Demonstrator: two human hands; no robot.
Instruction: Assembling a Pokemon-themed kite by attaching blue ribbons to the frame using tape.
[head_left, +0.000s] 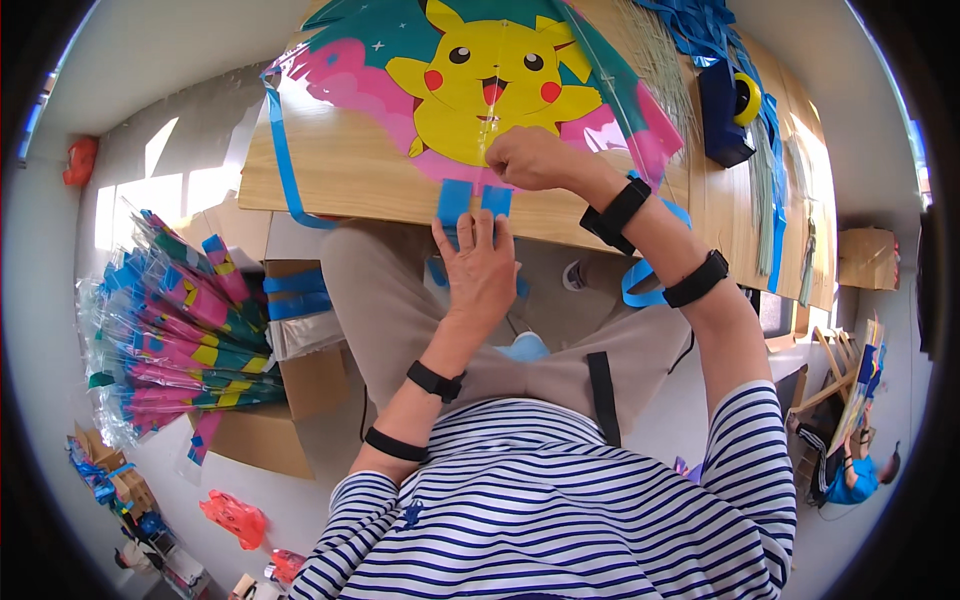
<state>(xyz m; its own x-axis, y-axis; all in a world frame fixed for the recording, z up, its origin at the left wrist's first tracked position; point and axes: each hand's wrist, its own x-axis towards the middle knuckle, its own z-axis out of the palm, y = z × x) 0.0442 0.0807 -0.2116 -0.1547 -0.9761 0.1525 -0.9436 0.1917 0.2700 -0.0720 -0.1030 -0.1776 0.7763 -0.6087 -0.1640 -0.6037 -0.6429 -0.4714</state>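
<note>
A kite [480,90] lies spread on the wooden table, printed with a yellow cartoon figure on pink and teal. At its near edge, two blue strips [455,203] hang side by side over the table's front. My left hand [480,270] is palm down with its fingers stretched out, the tips at the lower part of these strips. Just above them, my right hand [525,158] is closed in a fist over the kite's lower middle, on its centre line. What its fingers hold, if anything, is hidden.
A tape dispenser [722,115] with a yellow roll stands right on the table [380,185], near thin sticks [768,205] and blue ribbons [700,25]. At left, many folded kites [200,330] fill a cardboard box [255,440]. Another person [850,480] sits far right.
</note>
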